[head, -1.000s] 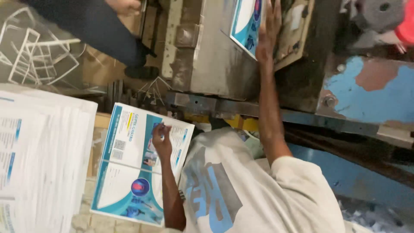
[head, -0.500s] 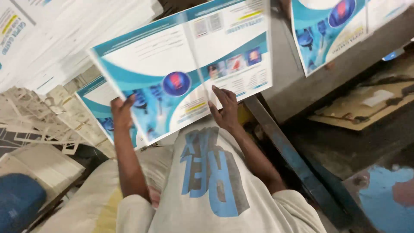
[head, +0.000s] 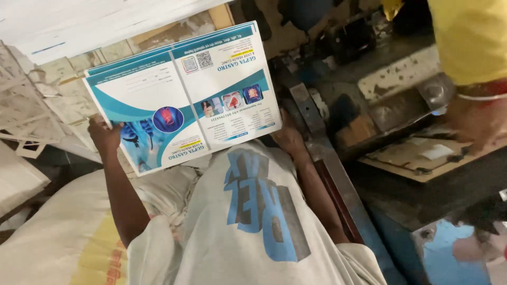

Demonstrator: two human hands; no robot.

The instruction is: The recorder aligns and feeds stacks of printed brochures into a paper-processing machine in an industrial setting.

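A large printed card sheet (head: 185, 95), white with teal bands and small pictures, is held flat in front of my chest. My left hand (head: 104, 135) grips its lower left corner. My right hand (head: 288, 138) holds its lower right edge, partly hidden under the sheet. The edge of another similar sheet (head: 127, 59) shows just beyond the top of the held one. My white shirt with blue letters (head: 253, 216) fills the lower middle.
A dark metal machine (head: 338, 111) with a flat brown board (head: 417, 155) stands at the right. Another person in a yellow shirt (head: 470, 37) has a hand (head: 475, 126) over it. White sheet stack (head: 79, 21) top left, cut card scraps (head: 26, 105) left, pale sack (head: 58, 237) below.
My right hand came off the sheet on the machine and joined the left on one sheet. That sheet now sits lower and more to the left. The machine's other sheet left view.
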